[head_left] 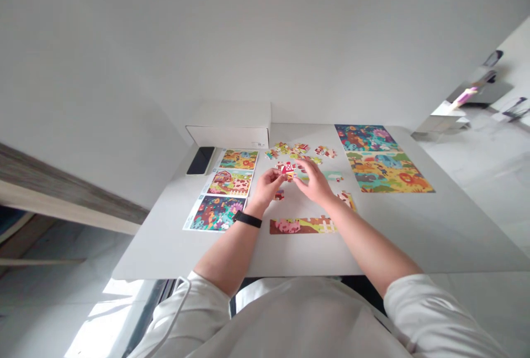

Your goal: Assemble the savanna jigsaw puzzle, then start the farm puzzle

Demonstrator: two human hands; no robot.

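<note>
My left hand pinches a red and white jigsaw piece with a barn-door picture between thumb and fingers. Close to the piece's right side is my right hand, its thumb and fingers apart and curved; I see nothing held in it. Below both hands lies a joined puzzle strip showing a pink pig and a white fence. Loose jigsaw pieces are scattered beyond the hands. Another small piece lies under my left hand, and a few joined pieces are partly hidden by my right forearm.
A picture sheet with three puzzle images lies on the left, a phone beyond it. A white box stands against the wall. Two assembled puzzles lie at the right of the white table.
</note>
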